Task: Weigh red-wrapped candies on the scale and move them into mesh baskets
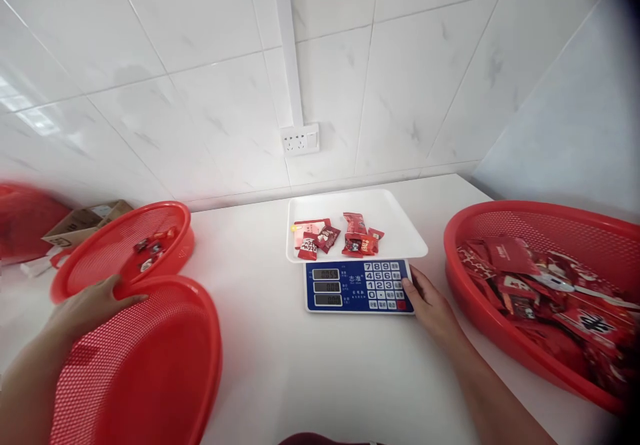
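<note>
My left hand (pixel 93 308) grips the rim of the front red plastic basket (pixel 215 338), whose visible inside is bare; some of its fingers are hidden behind the rim. A digital scale (pixel 345 305) with a blue keypad panel stands mid-table. At the panel's right edge my right hand (pixel 433 305) holds the scale, its thumb by the keys and its other fingers partly hidden. On the scale's white tray (pixel 400 235) lie several small red candy packets (pixel 329 237) and a flat pink-and-red packet (pixel 307 227).
Another red basket (pixel 185 228) with a few small packets stands behind the left one. To the right, a large red basket (pixel 453 265) holds many red packets and a white-handled utensil (pixel 575 286). A cardboard box (pixel 65 231) sits far left. Tiled wall with a socket (pixel 300 139) rises behind.
</note>
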Demonstrator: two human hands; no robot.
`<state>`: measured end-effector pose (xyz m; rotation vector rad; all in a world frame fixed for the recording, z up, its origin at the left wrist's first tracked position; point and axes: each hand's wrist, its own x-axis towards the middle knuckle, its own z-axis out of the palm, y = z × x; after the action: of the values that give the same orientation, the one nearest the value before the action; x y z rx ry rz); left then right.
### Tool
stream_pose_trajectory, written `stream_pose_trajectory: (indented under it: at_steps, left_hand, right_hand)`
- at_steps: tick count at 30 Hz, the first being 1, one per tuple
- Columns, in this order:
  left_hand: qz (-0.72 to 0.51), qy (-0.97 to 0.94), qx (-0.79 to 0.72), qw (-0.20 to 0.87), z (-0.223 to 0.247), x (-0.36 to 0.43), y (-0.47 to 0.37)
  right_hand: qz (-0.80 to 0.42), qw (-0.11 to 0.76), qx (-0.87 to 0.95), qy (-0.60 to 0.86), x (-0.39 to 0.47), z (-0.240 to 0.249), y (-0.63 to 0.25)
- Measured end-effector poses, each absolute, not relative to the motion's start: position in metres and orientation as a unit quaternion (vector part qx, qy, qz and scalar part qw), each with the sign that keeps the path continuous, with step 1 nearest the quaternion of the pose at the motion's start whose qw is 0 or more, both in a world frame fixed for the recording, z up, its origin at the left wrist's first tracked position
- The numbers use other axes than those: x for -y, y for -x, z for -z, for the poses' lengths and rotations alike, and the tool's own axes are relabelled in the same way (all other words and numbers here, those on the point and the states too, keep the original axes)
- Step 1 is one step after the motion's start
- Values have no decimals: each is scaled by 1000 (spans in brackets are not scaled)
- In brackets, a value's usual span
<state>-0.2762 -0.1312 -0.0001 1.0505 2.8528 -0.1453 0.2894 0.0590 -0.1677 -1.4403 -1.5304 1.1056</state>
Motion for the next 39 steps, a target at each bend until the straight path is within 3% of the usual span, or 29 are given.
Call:
stream_pose_trajectory:
  at_steps: [5, 13, 20, 26, 30, 36, 39]
  left_hand:
    - [113, -319, -940, -38, -6, 96, 257]
    - [62, -369, -927, -16, 23, 18, 243]
    - [44, -349, -936, 15, 25, -7, 247]
    - [30, -334, -942, -21, 24, -18, 226]
    - [1, -480, -874, -72, 22, -29, 182]
    - [-82, -694, -713, 54, 12, -46, 82]
    - [-68, -742, -660, 91, 9, -65, 46]
  right_hand:
    - [-422, 386, 594, 565, -59, 168, -289]
    - [-411, 393, 600, 562, -57, 168, -289]
    - [-426, 386, 595, 563, -58, 166, -288]
    - [-428, 372, 593, 571, -57, 163, -288]
    - [-417, 370, 595, 579, -58, 164, -288]
    - [-421, 413, 592, 550, -59, 169, -286]
    - [-461, 434, 573, 520, -60, 169, -287]
